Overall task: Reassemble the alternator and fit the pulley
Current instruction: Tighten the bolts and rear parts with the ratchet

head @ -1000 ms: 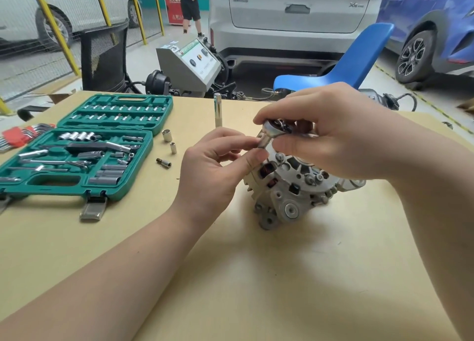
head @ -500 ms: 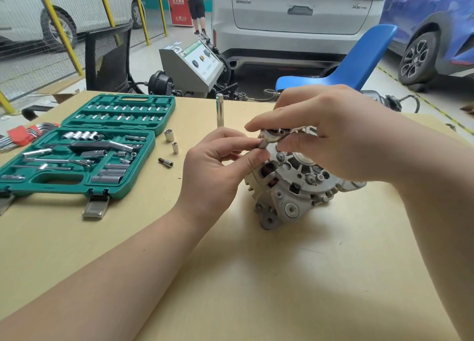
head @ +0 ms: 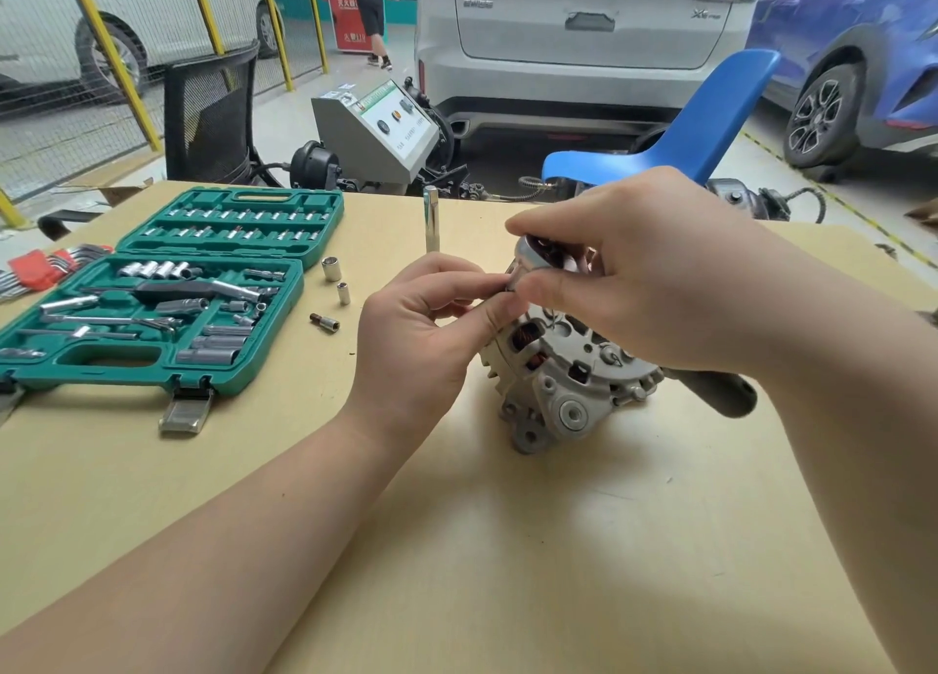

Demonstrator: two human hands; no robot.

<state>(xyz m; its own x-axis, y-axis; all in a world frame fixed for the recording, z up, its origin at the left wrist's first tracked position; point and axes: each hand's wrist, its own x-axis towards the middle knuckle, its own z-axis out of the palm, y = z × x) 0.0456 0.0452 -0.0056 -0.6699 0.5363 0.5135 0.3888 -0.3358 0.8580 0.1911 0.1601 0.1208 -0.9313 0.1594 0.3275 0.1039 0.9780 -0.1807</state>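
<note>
The alternator [head: 563, 369] lies on the table [head: 507, 546], its housing halves joined as far as I can tell. I see no pulley on it, so I judge that fitting is left. My right hand [head: 644, 277] grips a ratchet [head: 535, 260] at its head; my left hand [head: 421, 333] pinches the small metal piece under it. An open socket case [head: 152, 293] and loose sockets [head: 332, 280] lie to my left; cars stand beyond.
</note>
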